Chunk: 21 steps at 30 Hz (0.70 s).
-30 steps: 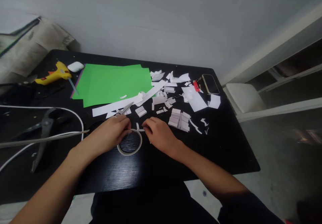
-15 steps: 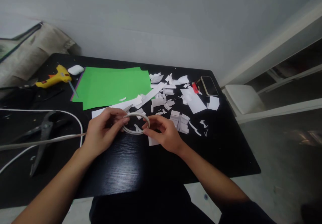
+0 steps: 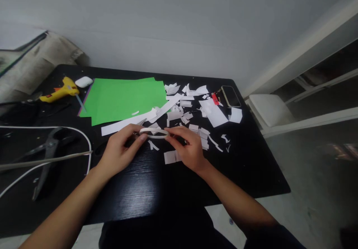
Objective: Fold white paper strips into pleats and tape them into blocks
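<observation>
A thin white ring is held just above the table, tipped so that it looks like a flat oval. My left hand pinches its left side between thumb and fingers. On the right side, my right hand pinches the rim in the same way. Under and behind my left hand lie what look like scissors, with a blade tip showing; the rest is mostly covered. A small folded piece of white paper lies below my right hand, and a forked paper scrap lies beneath the ring.
Green sheets and a long white paper strip lie behind my hands. A yellow glue gun, pliers and a white cable are at left. Paper scraps and a phone are at right.
The ring has been tilted from a wide oval to a nearly edge-on view. Both hands keep hold of it, and the right has shifted slightly to the right.
</observation>
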Available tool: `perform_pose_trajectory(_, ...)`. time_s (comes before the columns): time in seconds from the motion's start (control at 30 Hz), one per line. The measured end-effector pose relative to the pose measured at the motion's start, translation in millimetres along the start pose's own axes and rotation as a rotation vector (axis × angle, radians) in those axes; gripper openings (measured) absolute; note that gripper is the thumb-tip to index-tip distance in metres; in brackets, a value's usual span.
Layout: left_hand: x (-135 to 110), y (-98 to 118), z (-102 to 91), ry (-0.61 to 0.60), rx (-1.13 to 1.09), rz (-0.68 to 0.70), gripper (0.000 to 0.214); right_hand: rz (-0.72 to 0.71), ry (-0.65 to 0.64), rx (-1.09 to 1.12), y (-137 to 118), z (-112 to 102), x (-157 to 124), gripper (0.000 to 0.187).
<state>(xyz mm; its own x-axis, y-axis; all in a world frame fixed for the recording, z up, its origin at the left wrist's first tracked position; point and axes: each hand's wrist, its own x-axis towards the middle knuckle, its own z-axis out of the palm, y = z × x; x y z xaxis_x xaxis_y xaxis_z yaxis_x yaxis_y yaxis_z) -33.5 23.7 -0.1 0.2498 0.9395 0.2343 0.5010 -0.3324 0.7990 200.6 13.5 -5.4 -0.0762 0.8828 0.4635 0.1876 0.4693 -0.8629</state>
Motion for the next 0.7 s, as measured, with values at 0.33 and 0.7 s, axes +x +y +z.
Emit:
perform_pose_trajectory(0.33,0.4,-7.1,6.2,0.07,0.072,0.004,0.028,0.163,-0.026,0.109,6.6,3.8,-2.5,0.016)
perform_pose_trajectory(0.7,2.3,-0.6,3.6,-0.306,-0.693,-0.189,0.027,0.62,-0.071,0.437,21.6,11.3,-3.5,0.034)
